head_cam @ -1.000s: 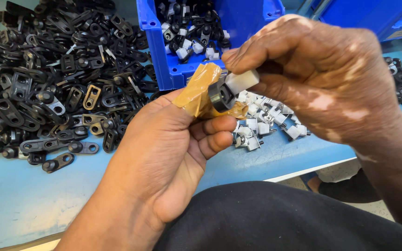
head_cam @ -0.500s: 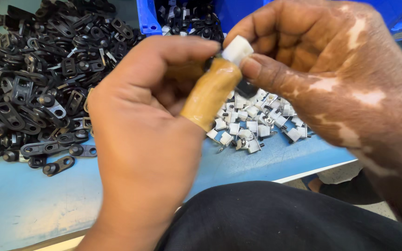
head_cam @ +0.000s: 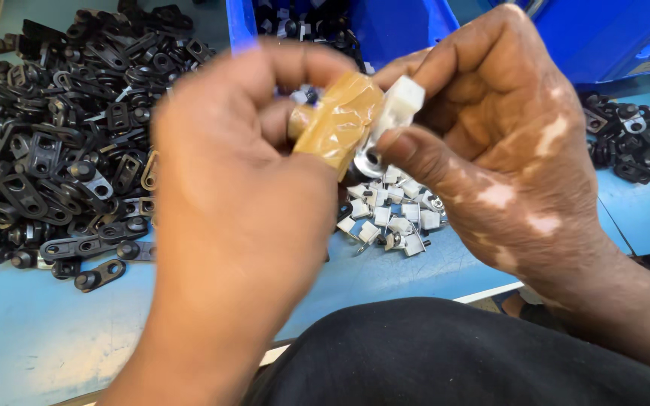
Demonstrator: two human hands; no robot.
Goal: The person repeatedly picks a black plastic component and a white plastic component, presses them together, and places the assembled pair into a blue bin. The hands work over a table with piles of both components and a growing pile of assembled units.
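1. Fingers (head_cam: pixel 407 146) of my right hand (head_cam: pixel 505 150) pinch a small white clip (head_cam: pixel 401 101), thumb below, forefinger on top.
2. My left hand (head_cam: pixel 242 203) is closed on a tan taped piece (head_cam: pixel 340 120); blurred, so exact hold unclear.
3. Key relation: white clip touches the tan piece's right end, up and right of the left hand. Tan piece's long axis tilts lower-left to upper-right. Right hand is nearer the clip.
4. A round metal bit (head_cam: pixel 370 162) shows just under the join.
5. Below on the blue table (head_cam: pixel 31 338): white clip pile (head_cam: pixel 392 218), black bracket heap (head_cam: pixel 54 150) at left, blue bin (head_cam: pixel 400 30) behind.
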